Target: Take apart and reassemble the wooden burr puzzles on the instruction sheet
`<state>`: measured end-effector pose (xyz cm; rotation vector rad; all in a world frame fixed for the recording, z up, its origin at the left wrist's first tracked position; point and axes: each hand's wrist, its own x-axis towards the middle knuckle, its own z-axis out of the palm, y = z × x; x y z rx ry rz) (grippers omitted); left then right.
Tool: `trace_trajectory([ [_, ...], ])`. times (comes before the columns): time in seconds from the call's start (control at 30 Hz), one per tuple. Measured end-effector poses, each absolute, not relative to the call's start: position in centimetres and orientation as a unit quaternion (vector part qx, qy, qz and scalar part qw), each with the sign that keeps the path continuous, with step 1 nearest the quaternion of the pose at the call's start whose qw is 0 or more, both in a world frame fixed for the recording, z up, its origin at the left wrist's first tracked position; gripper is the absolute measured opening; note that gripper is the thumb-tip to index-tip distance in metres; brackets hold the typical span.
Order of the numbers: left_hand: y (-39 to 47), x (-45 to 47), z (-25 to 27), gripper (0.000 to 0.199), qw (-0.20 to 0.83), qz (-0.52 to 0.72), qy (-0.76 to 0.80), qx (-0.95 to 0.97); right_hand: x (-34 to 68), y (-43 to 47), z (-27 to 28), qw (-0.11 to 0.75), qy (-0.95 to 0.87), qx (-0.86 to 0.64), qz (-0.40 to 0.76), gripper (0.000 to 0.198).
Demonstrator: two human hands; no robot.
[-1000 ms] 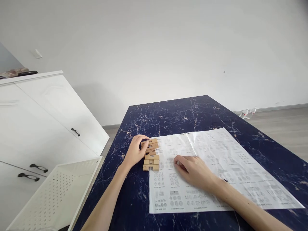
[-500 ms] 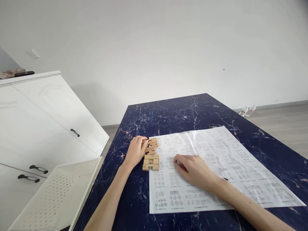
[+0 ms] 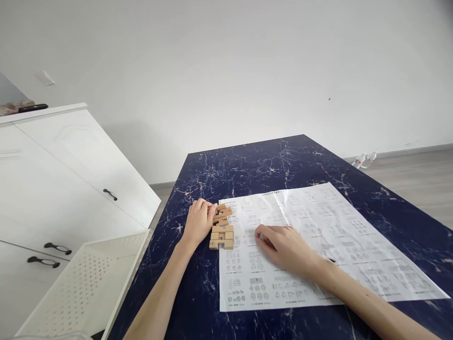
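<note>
My left hand (image 3: 198, 221) rests at the left edge of the sheet, its fingers closed over the left ends of notched wooden puzzle pieces (image 3: 222, 214). The fingers cover part of these pieces, which lie close together and carry dark markings. Just nearer to me, a group of paler notched wooden blocks (image 3: 222, 237) sits partly on the sheet's edge. On the printed paper sheet (image 3: 297, 302), my right hand (image 3: 281, 245) rests with its fingers curled. Whatever is inside those fingers, if anything, is hidden. Small diagrams in rows fill the creased sheet.
The sheet lies on a dark blue marbled table (image 3: 244, 165). A white cabinet (image 3: 81, 156) with black handles stands at the left, beside a pale perforated bin (image 3: 83, 283). Clear bottles with red marks (image 3: 364, 159) are beyond the table's right edge.
The wooden pieces by my left fingers have shifted slightly, with the left hand a little to the left. My right hand stays in place on the sheet. The view tilts slightly.
</note>
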<state>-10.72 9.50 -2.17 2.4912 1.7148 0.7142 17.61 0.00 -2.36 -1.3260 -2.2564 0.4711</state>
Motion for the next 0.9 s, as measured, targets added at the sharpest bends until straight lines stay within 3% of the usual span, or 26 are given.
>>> trace_trajectory([
  [0.5, 9.04, -10.31, -2.03, 0.03, -0.051, 0.208, 0.558, 0.802, 17.66, 0.03, -2.34, 0.243, -0.822, -0.486, 0.17, 0.017],
  [0.9, 8.61, -9.68, -1.95, 0.052, -0.136, 0.185, 0.564, 0.793, 17.84, 0.1, -2.62, 0.236, -0.824, -0.489, 0.163, 0.017],
])
